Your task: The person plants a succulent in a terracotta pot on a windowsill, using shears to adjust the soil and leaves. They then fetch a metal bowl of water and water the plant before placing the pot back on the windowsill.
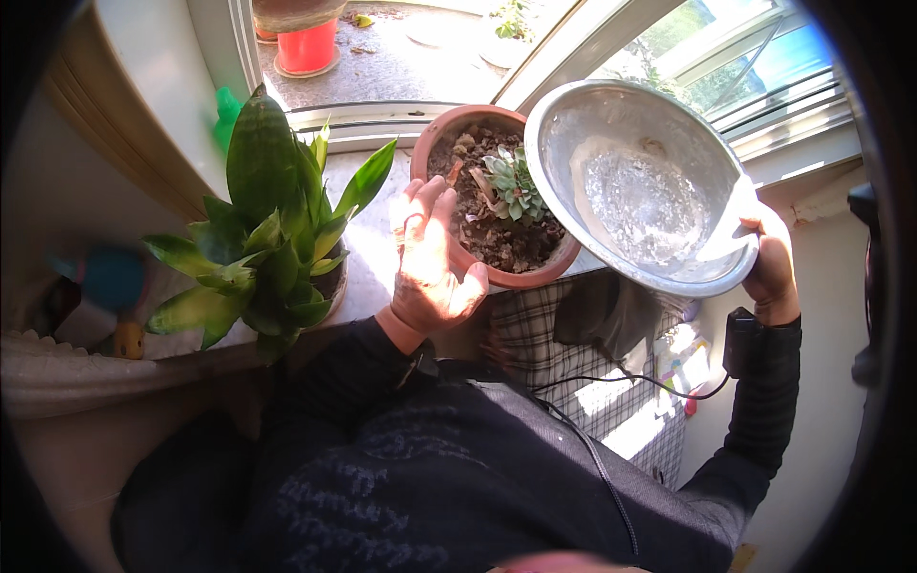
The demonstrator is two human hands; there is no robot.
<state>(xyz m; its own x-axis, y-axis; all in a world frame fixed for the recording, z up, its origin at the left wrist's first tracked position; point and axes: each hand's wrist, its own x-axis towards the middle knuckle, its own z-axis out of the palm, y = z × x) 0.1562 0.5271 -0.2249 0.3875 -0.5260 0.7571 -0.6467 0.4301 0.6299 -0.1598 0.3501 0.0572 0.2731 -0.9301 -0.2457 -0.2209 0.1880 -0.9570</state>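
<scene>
My right hand (pixel 772 251) grips the right rim of a dented metal basin (pixel 645 200), which is tilted so its inside faces me. The basin's left edge overlaps a round terracotta-coloured flowerpot (pixel 424 143) and hides part of it. In the pot grow a grey-green rosette succulent (pixel 517 188) and dry stems, on crumbly brown soil (pixel 476 240). At the pot's left rim is my left hand (pixel 433 265), fingers spread and nothing held; whether it touches the rim I cannot tell.
A snake plant (pixel 269 236) stands on the marble sill (pixel 369 265) to the left, near a green bottle (pixel 226 118). Beyond the window frame (pixel 358 125) is a red pot (pixel 308 49). Below lie checked cloth (pixel 526 322) and a black cable (pixel 645 378).
</scene>
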